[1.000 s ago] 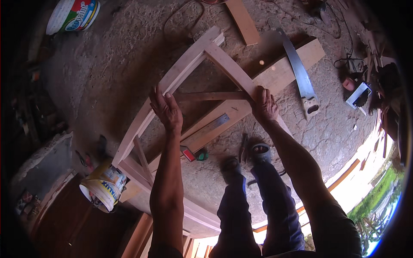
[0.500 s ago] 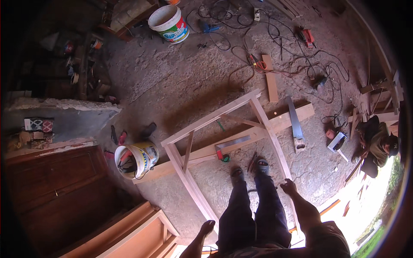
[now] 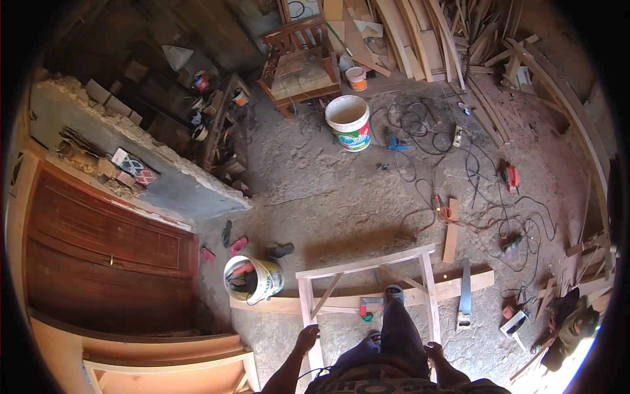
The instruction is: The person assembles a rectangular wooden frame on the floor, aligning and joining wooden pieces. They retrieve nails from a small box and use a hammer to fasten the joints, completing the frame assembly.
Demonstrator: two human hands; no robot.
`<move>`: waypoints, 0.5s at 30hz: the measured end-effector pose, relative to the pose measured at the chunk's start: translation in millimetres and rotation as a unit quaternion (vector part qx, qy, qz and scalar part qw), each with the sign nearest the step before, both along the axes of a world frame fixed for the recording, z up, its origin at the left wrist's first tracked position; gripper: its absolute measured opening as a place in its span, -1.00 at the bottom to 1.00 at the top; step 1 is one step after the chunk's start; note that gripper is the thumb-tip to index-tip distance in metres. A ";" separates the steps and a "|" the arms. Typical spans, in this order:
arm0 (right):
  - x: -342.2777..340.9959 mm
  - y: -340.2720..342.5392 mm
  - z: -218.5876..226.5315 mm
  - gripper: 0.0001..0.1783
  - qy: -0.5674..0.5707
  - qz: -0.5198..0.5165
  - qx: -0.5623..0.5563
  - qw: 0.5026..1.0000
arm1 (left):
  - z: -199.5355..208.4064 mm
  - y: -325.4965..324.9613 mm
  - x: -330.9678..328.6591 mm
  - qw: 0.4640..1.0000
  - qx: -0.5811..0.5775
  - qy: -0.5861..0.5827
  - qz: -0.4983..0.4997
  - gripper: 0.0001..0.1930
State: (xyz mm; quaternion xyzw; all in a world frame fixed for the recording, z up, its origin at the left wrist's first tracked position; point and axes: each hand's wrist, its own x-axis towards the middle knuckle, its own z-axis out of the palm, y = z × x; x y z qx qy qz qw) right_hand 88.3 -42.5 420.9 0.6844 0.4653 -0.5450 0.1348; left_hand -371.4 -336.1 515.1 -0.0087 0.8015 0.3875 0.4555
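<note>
My left hand (image 3: 307, 337) is closed at the left leg of a pale wooden frame (image 3: 365, 262). My right hand (image 3: 434, 352) is curled at the right leg; the fingers of both hands show only in part. Diagonal braces join the frame's corners, and its crossbar lies away from me. Between the legs, one foot is by a long plank (image 3: 462, 283) on the floor. A try square (image 3: 373, 303) with a red handle rests there, beside a small green thing (image 3: 367, 316). Right of the frame, a handsaw (image 3: 465, 295) lies across the plank.
A bucket of tools (image 3: 270, 281) and loose slippers (image 3: 281, 250) are at left. Ahead lie a short board (image 3: 451, 230), tangled cables (image 3: 482, 174), a red power tool (image 3: 512, 178) and a paint bucket (image 3: 348, 121). Another person (image 3: 569, 328) crouches at right.
The view has swung up, bringing a chair and stacked timber into sight. One foot has come forward to the plank. Both hands remain at the frame's legs.
</note>
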 end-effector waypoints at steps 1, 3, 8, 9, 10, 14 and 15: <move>-23.4 25.3 26.8 -0.41 0.028 -0.072 -0.049 0.996 | 41.6 26.0 -5.1 0.999 -0.024 0.029 -0.023 -0.56; -51.5 54.8 29.9 -0.42 0.032 -0.067 -0.048 0.996 | 63.8 15.2 -14.2 0.999 -0.034 0.010 0.013 -0.56; -145.6 141.4 59.7 -0.42 0.092 -0.072 -0.046 0.992 | 76.5 29.5 -60.3 0.992 -0.031 0.014 0.117 -0.52; -165.0 158.0 64.4 -0.42 0.102 -0.061 -0.047 0.992 | 70.7 34.0 -70.7 0.991 -0.036 0.016 0.128 -0.51; -184.6 176.3 61.5 -0.52 0.105 -0.058 -0.059 0.991 | 67.6 39.2 -81.3 0.988 -0.006 0.013 0.156 -0.55; -278.6 237.5 77.4 -0.45 0.126 0.001 -0.046 0.991 | 42.4 51.1 -118.2 0.988 -0.028 0.001 0.154 -0.49; -301.9 252.0 78.7 -0.45 0.123 0.031 -0.032 0.991 | 34.6 54.7 -127.3 0.988 -0.051 -0.001 0.145 -0.50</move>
